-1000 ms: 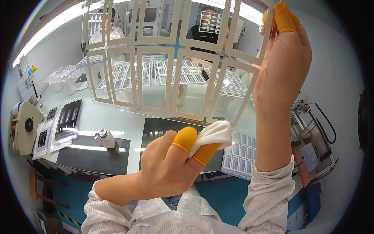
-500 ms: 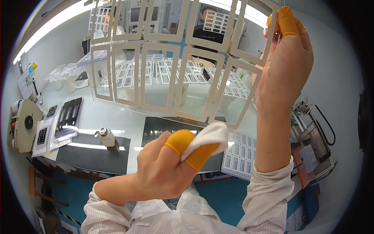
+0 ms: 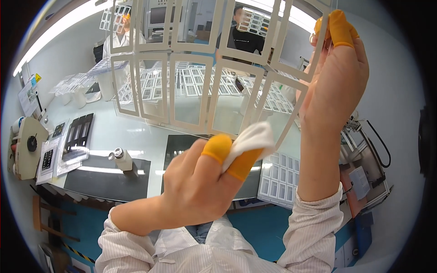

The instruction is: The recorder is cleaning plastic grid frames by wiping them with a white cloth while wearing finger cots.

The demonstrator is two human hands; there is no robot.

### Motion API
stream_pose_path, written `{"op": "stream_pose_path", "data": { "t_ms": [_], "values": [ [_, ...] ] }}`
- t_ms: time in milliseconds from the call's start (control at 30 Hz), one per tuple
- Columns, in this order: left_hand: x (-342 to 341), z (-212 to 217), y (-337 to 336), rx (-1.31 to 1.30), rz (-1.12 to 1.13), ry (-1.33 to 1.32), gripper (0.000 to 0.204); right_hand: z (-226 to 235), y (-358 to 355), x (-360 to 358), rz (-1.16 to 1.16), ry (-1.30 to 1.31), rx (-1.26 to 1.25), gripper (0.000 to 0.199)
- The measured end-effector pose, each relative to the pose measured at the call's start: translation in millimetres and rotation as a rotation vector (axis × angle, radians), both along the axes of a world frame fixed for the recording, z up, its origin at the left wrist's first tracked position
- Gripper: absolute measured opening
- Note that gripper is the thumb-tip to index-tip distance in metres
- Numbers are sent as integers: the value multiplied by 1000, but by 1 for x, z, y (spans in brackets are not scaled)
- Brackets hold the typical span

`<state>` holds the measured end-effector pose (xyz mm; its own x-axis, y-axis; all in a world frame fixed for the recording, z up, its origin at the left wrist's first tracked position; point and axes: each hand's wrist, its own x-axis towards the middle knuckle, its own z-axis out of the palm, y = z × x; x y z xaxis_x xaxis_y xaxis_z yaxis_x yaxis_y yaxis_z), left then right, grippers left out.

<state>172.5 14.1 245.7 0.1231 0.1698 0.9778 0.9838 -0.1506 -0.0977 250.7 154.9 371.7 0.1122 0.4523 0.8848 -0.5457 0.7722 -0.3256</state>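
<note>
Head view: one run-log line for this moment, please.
left hand: pinches white wipe | right hand: holds clear sheet up by its edge | wipe: just below sheet | bottle: on table

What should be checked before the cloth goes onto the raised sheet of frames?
1. Right hand pinches the clear sheet of white frames at its upper right edge: ok.
2. Left hand holds the white cloth between capped fingers: ok.
3. Orange finger caps on both hands: ok.
4. Cloth touching the sheet: cannot tell.
5. Sheet free of smudges: cannot tell.
</note>
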Motion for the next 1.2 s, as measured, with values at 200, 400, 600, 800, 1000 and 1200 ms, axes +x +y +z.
{"op": "stream_pose_path", "data": {
  "t_ms": [200,400,600,800,1000,1200],
  "values": [
    [-5,-30,-15,-411,-650,-296,43,4,-7,-4,-124,40,-74,20],
    [-25,-41,21,-668,-1743,-1347,28,21,-37,-10,10,95,-374,13],
    [-28,1,62,-454,-1973,-1172,31,19,-47,-23,182,169,-448,12],
    [-27,-14,64,-488,-1953,-999,34,4,-18,-16,48,7,-222,15],
    [-20,-72,42,-509,-2035,-1296,27,9,-29,-18,94,17,-207,16],
    [-21,-71,39,-478,-2070,-1251,25,13,-43,-19,127,41,-369,17]
  ]
}}
